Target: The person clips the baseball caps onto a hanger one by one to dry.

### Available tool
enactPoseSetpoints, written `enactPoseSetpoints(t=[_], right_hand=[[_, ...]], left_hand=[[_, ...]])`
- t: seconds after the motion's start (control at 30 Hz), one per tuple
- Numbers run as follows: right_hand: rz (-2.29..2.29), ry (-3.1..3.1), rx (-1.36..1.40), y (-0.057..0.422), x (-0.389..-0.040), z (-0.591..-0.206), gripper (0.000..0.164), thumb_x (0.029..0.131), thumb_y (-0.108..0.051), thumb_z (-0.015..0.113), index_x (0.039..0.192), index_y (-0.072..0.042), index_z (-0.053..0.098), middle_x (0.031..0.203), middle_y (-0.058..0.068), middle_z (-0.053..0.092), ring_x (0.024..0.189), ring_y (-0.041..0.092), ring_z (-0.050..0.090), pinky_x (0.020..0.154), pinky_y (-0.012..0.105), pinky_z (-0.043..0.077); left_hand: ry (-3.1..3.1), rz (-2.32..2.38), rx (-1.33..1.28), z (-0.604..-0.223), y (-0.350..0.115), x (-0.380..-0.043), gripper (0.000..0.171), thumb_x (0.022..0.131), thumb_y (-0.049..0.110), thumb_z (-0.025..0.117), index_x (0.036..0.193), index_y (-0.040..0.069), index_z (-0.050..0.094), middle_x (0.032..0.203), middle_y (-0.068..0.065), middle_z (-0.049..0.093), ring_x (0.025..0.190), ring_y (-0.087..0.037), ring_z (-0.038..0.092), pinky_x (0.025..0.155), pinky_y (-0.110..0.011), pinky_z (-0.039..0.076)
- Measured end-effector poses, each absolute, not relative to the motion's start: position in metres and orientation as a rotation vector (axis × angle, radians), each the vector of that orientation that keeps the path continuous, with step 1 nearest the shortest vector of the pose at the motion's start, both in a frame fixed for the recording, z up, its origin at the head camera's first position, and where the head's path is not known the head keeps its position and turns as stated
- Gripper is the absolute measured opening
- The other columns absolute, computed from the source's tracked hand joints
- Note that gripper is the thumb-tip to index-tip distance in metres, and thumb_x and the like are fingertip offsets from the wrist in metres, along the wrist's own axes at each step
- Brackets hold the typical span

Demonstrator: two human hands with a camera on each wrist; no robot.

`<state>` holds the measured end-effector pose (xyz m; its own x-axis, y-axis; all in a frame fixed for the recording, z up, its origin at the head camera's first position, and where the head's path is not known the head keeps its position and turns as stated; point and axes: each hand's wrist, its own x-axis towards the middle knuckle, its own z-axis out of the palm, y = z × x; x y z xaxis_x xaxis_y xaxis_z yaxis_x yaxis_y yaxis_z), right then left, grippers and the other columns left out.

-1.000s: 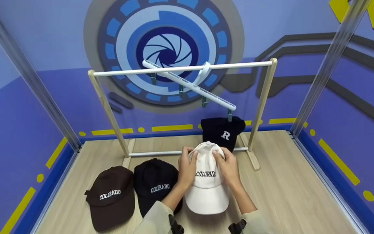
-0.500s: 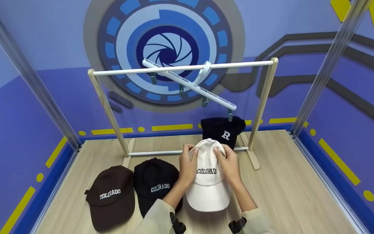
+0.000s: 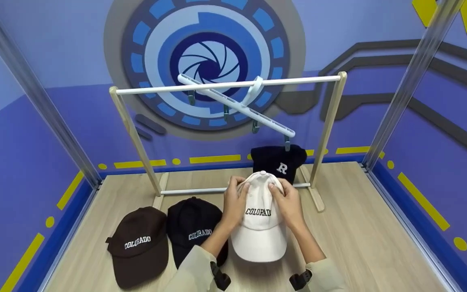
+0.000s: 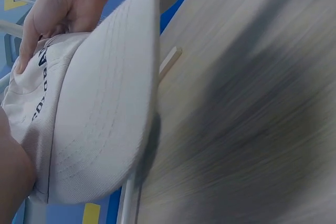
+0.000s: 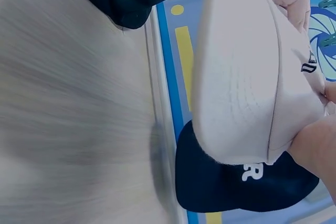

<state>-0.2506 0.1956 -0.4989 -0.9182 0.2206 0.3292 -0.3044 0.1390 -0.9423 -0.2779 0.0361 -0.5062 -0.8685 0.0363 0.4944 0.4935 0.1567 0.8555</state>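
A white baseball cap (image 3: pixel 259 245) with COLORADO across its front is held up between both hands, its brim toward the person. My left hand (image 3: pixel 234 202) grips the left side of the crown and my right hand (image 3: pixel 291 205) the right, thumbs on the front fabric. In the left wrist view, the cap's brim (image 4: pixel 107 103) stands clear of the wooden surface. Behind it, a dark cap (image 3: pixel 272 158) with a white R hangs from an end clip (image 3: pixel 287 144) of a pale blue hanger (image 3: pixel 237 106). The other clips on the hanger hold nothing.
A wooden-sided rack (image 3: pixel 217 85) carries the hanger on its white top bar. A brown cap (image 3: pixel 140 259) and a black cap (image 3: pixel 193 217) lie side by side on the tabletop (image 3: pixel 363 227), left of the hands. Metal posts (image 3: pixel 412 77) and patterned walls enclose the space.
Both hands and the white cap have moved slightly up and away from the person, toward the rack. The hanger and the other caps have stayed in place.
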Motion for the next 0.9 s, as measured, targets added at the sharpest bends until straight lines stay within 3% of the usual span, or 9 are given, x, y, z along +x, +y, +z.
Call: enactPoseSetpoints(t=[0.17,0.33,0.67,0.9], right_hand=[[1.811,-2.064,0.122,0.197,-0.246,-0.485,0.022,0.091,-0.007,0.062,0.109,0.005,0.063,0.101,0.016,0.066,0.087,0.018,0.058,0.078,0.02,0.046],[1.814,-2.09,0.146,0.202,-0.247,-0.483,0.021,0.089,-0.006,0.063,0.108,0.005,0.064,0.099,0.015,0.066,0.086,0.016,0.058,0.077,0.021,0.046],[1.844,-2.125,0.184,0.207,-0.248,-0.481,0.02,0.089,-0.007,0.064,0.106,0.003,0.064,0.096,0.015,0.066,0.084,0.019,0.059,0.073,0.023,0.047],[1.828,-2.119,0.199,0.207,-0.248,-0.481,0.019,0.088,-0.008,0.066,0.104,0.002,0.066,0.092,0.013,0.067,0.078,0.016,0.059,0.068,0.023,0.048]], left_hand=[[-2.088,-1.733,-0.517,-0.521,0.035,-0.295,0.015,0.095,0.018,0.057,0.105,0.008,0.057,0.103,-0.007,0.061,0.101,-0.02,0.058,0.09,-0.036,0.046],[-2.096,-1.681,-0.572,-0.518,0.03,-0.302,0.01,0.094,0.016,0.058,0.102,0.01,0.057,0.099,-0.004,0.061,0.095,-0.016,0.058,0.087,-0.032,0.047],[-2.1,-1.622,-0.603,-0.511,0.026,-0.305,0.009,0.093,0.01,0.059,0.101,0.006,0.058,0.096,-0.005,0.062,0.093,-0.016,0.059,0.085,-0.03,0.048],[-2.035,-1.612,-0.619,-0.509,0.027,-0.307,0.01,0.089,-0.002,0.059,0.099,-0.005,0.058,0.094,-0.017,0.064,0.09,-0.028,0.061,0.082,-0.039,0.049]])
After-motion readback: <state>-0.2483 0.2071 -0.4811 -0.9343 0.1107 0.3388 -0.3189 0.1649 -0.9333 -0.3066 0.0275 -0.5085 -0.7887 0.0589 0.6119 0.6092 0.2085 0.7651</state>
